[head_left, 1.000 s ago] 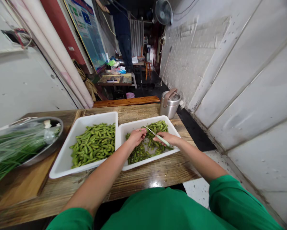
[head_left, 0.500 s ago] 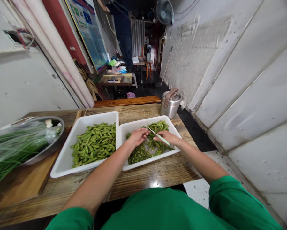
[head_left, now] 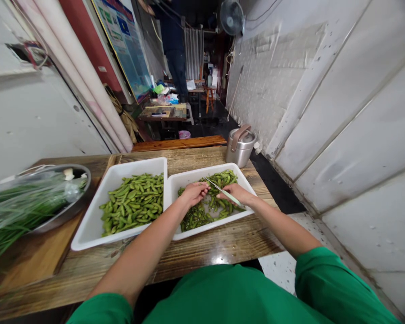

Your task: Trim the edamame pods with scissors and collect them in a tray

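Observation:
My right hand [head_left: 240, 194] is closed around the pale green handles of a pair of scissors [head_left: 232, 196], whose metal blades point up and left. Just left of the blade tips, my left hand [head_left: 194, 194] pinches a green edamame pod, mostly hidden by the fingers. Both hands are above the right white tray [head_left: 175, 180], which holds more edamame pods [head_left: 197, 217] around a bare patch in its middle. A second white tray [head_left: 87, 231], touching it on the left, holds a broad heap of edamame pods [head_left: 134, 202].
A metal bowl [head_left: 84, 198] with bagged green stalks [head_left: 29, 198] rests on a wooden board [head_left: 36, 265] at the left. Behind the right tray stands a lidded steel pot [head_left: 240, 150]. Farther back, a person [head_left: 175, 58] stands by a cluttered low table [head_left: 165, 112].
My left hand has shifted very slightly to the left, its fingers still pinched. My right hand and the scissors have barely moved; the trays are unchanged.

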Motion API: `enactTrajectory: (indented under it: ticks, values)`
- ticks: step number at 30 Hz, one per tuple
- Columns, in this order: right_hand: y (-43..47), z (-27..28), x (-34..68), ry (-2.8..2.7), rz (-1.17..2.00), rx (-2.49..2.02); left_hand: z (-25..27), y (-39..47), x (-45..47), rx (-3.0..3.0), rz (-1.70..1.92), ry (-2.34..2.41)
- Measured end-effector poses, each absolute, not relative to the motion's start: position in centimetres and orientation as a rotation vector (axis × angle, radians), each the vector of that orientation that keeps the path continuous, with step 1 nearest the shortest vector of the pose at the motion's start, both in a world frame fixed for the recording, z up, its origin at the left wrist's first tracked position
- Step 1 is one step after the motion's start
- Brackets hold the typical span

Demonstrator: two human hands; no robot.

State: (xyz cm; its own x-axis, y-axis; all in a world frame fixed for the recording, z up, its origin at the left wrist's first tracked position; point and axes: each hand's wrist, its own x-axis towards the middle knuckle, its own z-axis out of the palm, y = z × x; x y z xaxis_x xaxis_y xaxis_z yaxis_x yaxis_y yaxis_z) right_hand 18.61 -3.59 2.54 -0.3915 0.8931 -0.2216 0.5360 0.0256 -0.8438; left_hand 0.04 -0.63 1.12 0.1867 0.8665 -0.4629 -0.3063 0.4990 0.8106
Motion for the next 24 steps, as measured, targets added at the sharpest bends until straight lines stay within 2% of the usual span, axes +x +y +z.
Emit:
enactTrajectory:
  ticks: [12, 19, 24]
  values:
    - [-3.57, 2.07, 18.31, -1.685, 1.751, -1.248, 1.63, -0.49, -0.29, 0.61, 1.023, 0.956]
    - [-4.05, 2.88, 18.37, -1.694, 1.741, -1.234, 1.45, -0.83, -0.07, 0.664, 1.012, 1.028]
    - [-3.94, 2.94, 18.51, -1.7, 1.565, -1.324, 1.23, -0.67, -0.05, 0.634, 1.017, 1.057]
